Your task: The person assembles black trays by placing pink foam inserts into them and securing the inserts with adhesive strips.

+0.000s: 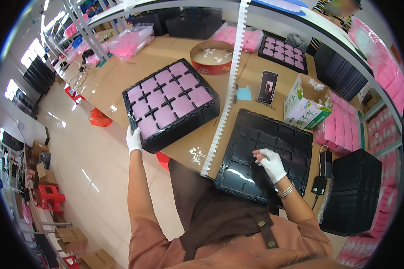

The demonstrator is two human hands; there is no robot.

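My left hand point(133, 139), in a white glove, grips the near left corner of a stack of black plastic trays point(179, 130). Pink foam blocks point(171, 101) fill the top tray's compartments, with black cross-shaped dividers between them. Over an empty black plastic tray point(265, 134) on the right is my right hand point(272, 166), its glove leaving some fingertips bare. Those fingers are curled together; whatever may be between them is too small to make out. A long white notched strip point(224, 114) runs between the tray stack and the empty tray.
Behind the trays are a round red tub point(211, 69) with white bits, a phone point(268, 87), a blue paper square point(244, 93) and an open carton point(296, 107). At right stand pink bagged packs point(339, 125), a power adapter point(319, 184) and stacked black trays point(352, 193).
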